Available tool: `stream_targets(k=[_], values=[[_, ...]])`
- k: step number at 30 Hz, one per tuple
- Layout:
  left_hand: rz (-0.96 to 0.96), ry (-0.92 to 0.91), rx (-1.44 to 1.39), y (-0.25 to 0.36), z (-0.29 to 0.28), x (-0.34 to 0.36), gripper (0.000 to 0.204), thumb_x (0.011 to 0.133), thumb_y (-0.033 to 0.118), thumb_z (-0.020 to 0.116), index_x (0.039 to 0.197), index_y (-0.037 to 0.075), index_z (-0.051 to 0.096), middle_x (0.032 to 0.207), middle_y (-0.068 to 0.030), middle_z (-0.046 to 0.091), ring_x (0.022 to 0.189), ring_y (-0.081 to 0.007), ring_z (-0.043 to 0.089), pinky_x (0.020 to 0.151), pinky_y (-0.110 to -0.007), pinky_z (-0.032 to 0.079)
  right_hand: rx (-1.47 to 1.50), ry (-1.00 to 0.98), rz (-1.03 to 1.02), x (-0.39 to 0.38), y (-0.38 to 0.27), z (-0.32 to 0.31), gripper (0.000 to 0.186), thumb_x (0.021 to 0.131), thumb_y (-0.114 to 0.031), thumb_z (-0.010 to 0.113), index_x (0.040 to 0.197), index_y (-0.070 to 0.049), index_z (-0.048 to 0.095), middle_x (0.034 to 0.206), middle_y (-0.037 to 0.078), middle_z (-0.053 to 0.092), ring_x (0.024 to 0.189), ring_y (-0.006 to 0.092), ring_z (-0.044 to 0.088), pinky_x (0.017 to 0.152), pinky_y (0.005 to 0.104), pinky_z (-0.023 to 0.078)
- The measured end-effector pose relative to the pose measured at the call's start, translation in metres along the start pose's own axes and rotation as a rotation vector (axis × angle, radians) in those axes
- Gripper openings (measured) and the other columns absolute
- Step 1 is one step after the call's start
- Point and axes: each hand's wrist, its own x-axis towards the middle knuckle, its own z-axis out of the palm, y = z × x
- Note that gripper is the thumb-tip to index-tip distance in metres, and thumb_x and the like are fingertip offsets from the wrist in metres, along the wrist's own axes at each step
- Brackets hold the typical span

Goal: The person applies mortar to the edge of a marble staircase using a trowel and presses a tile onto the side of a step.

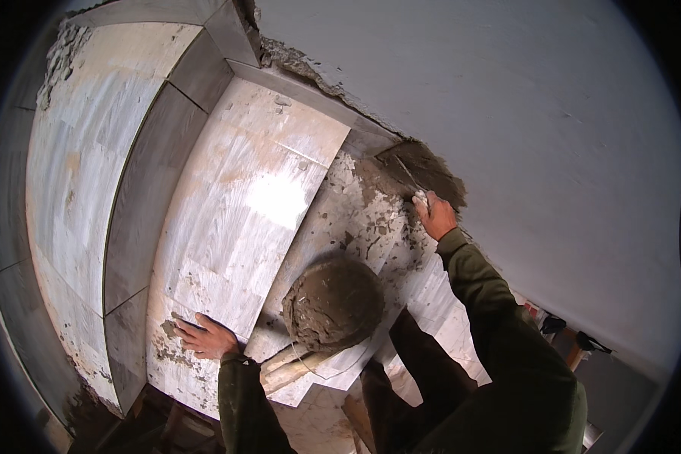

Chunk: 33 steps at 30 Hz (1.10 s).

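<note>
My right hand [436, 216] is closed around the handle of a trowel [410, 172], whose thin edge shows against a wet patch of grey-brown mortar [431, 172] low on the wall. Fingers spread, my left hand [206, 337] rests flat on the wood-look tiled step [234, 197], beside small crumbs of mortar. Between my arms stands a round bucket heaped with mortar [334, 304]. Its thin wire handle [321, 374] hangs down on the near side.
A pale wall [492, 98] rises on the right, with a rough broken edge above the skirting tiles [303, 91]. Another tiled step [113, 151] lies to the left behind a grey riser [147, 204]. Wooden pieces [291, 369] lie by the bucket; mortar splatters cover the lower tiles.
</note>
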Motion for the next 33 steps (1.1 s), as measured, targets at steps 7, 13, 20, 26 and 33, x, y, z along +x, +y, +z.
stream_targets(k=[7,13,20,26,33], values=[[0.009,0.006,0.007,0.001,-0.002,0.000,0.064,0.089,0.057,0.024,0.140,0.020,0.020,0.145,-0.0056,0.017,0.130,-0.0380,0.018,0.099,-0.059,0.019,0.046,-0.003,0.005,-0.002,0.003,0.010,0.039,0.086,-0.035,0.052,0.090,0.004,0.052,0.075,0.027,0.057,0.075,0.0460,0.054,0.064,0.0483,0.044],[0.015,0.013,0.008,0.002,-0.001,0.000,0.064,0.089,0.057,0.025,0.140,0.020,0.020,0.145,-0.0060,0.018,0.130,-0.0375,0.018,0.099,-0.059,0.019,0.007,0.050,-0.027,0.004,0.015,0.027,0.040,0.086,-0.036,0.052,0.091,0.004,0.052,0.076,0.029,0.056,0.076,0.0464,0.054,0.065,0.0478,0.043],[0.010,0.014,0.017,-0.002,0.001,0.002,0.064,0.089,0.057,0.025,0.140,0.020,0.020,0.145,-0.0063,0.018,0.130,-0.0375,0.018,0.099,-0.059,0.019,0.027,-0.016,0.013,0.007,0.013,0.023,0.043,0.086,-0.039,0.052,0.090,0.004,0.052,0.076,0.028,0.057,0.075,0.0452,0.055,0.064,0.0478,0.043],[0.014,0.015,-0.005,-0.001,0.001,0.002,0.065,0.088,0.058,0.026,0.140,0.020,0.019,0.145,-0.0064,0.018,0.130,-0.0374,0.019,0.100,-0.058,0.018,0.026,-0.090,0.044,0.007,0.008,0.009,0.043,0.085,-0.039,0.053,0.089,0.004,0.052,0.071,0.026,0.057,0.071,0.0437,0.056,0.061,0.0463,0.044],[0.011,0.014,0.009,0.002,-0.003,0.001,0.064,0.088,0.058,0.025,0.140,0.020,0.019,0.145,-0.0064,0.017,0.130,-0.0366,0.019,0.100,-0.058,0.018,0.019,-0.047,0.020,-0.005,0.009,0.014,0.046,0.084,-0.041,0.054,0.092,0.005,0.054,0.069,0.026,0.057,0.070,0.0441,0.056,0.062,0.0463,0.045]])
